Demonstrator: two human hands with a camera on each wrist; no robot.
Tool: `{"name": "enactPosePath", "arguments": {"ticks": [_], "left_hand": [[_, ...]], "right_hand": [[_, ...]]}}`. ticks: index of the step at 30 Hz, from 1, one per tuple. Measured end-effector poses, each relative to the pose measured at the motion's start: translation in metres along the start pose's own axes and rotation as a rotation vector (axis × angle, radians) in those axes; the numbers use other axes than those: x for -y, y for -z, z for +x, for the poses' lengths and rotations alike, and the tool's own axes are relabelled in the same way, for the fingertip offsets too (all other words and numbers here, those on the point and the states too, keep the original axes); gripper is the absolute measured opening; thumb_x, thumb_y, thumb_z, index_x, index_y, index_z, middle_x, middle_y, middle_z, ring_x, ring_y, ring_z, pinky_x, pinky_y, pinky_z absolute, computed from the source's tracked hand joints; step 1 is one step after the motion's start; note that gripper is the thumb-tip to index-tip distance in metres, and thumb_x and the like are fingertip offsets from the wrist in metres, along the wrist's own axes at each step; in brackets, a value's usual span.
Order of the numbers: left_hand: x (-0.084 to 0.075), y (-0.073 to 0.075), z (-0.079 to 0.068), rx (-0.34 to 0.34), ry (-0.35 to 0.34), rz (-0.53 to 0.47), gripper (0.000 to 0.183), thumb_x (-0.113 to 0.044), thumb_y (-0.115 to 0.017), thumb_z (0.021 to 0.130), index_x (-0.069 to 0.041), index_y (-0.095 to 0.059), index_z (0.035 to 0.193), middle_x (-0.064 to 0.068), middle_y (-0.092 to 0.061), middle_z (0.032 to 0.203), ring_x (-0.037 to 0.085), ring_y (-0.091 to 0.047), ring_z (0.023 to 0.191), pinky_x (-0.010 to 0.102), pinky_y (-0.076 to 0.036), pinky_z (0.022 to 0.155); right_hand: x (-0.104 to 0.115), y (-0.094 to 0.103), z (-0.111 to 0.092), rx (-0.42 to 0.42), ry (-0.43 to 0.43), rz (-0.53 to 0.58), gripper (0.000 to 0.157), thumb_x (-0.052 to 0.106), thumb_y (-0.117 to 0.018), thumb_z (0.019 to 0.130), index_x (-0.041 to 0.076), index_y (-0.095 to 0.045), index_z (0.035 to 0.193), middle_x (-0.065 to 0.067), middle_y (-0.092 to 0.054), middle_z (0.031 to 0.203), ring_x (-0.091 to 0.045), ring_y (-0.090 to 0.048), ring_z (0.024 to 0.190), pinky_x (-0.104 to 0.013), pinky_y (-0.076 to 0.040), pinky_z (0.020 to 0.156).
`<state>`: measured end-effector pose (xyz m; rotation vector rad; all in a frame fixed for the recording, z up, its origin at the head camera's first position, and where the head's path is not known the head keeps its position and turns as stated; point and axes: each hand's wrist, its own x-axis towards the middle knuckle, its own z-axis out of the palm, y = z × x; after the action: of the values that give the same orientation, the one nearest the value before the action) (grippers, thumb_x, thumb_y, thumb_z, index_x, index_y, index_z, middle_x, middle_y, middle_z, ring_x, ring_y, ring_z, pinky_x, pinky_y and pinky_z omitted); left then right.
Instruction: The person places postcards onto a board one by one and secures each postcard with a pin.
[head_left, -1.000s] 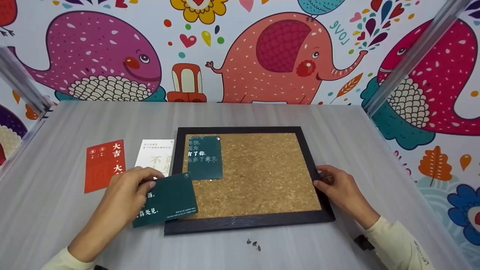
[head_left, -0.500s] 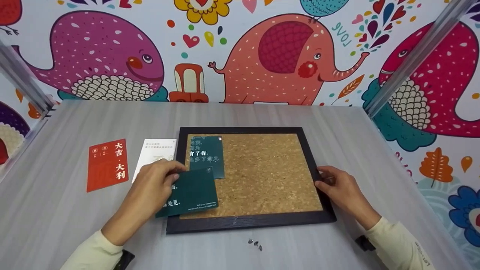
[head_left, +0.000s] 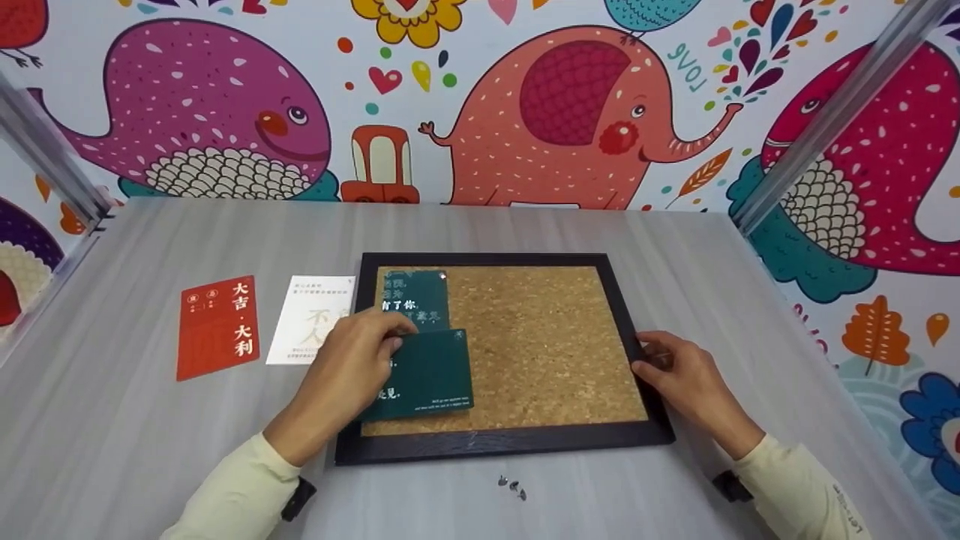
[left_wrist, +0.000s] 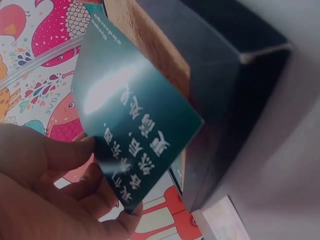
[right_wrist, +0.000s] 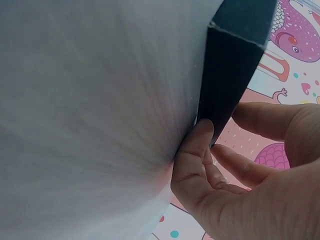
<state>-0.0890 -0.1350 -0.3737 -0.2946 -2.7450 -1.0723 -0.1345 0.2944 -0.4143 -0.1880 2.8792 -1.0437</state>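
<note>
My left hand point(head_left: 356, 375) pinches a dark green card point(head_left: 435, 375) with white lettering by its upper left edge. In the left wrist view the card is tilted, close over the black-framed corkboard point(head_left: 547, 345). Another green card point(head_left: 420, 289) lies at the board's upper left, with a shiny pushpin point(head_left: 442, 276) at its top right corner; the held card overlaps its lower part in the head view. My right hand point(head_left: 679, 375) grips the board's right edge, thumb and fingertips against the black frame point(right_wrist: 232, 55) in the right wrist view.
Left of the board lie a red card point(head_left: 217, 328) and a white card point(head_left: 307, 319), the latter partly behind my left hand. Several small metal pushpins point(head_left: 514, 487) rest on the grey table point(head_left: 420, 502) in front of the board. A cartoon-printed wall point(head_left: 555, 112) stands behind.
My left hand has carried the green card rightward from the board's left edge to over the cork, uncovering more of the red and white cards. My right hand stays at the right edge.
</note>
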Motion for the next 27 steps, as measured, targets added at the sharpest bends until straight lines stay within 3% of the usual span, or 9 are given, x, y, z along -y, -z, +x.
{"name": "enactPosePath", "arguments": {"ticks": [7,15,27], "left_hand": [[-0.004,-0.014,0.006,0.005,-0.023,0.023,0.025,0.014,-0.070,0.099,-0.005,-0.084,0.106,0.013,-0.078,0.105,0.027,-0.073,0.097,0.048,-0.062,0.088],[-0.004,-0.025,0.006,0.035,0.002,0.047,0.022,0.011,-0.071,0.100,-0.006,-0.084,0.108,0.012,-0.077,0.105,0.029,-0.073,0.100,0.050,-0.061,0.088],[-0.003,-0.040,0.004,0.030,-0.053,0.070,0.023,0.012,-0.071,0.098,-0.004,-0.084,0.108,0.012,-0.077,0.101,0.028,-0.075,0.097,0.049,-0.062,0.086]], "right_hand": [[-0.001,0.000,0.000,0.004,-0.004,0.001,0.049,0.008,-0.077,0.102,-0.010,-0.063,0.145,-0.022,-0.076,0.119,-0.031,-0.073,0.101,-0.026,-0.056,0.073],[0.001,0.001,-0.001,0.013,-0.016,0.005,0.049,0.007,-0.075,0.102,-0.009,-0.062,0.146,-0.023,-0.075,0.121,-0.031,-0.073,0.102,-0.027,-0.057,0.075],[0.001,0.001,-0.001,0.014,-0.021,-0.002,0.049,0.006,-0.075,0.102,-0.009,-0.063,0.146,-0.023,-0.075,0.121,-0.031,-0.073,0.102,-0.027,-0.057,0.074]]}}
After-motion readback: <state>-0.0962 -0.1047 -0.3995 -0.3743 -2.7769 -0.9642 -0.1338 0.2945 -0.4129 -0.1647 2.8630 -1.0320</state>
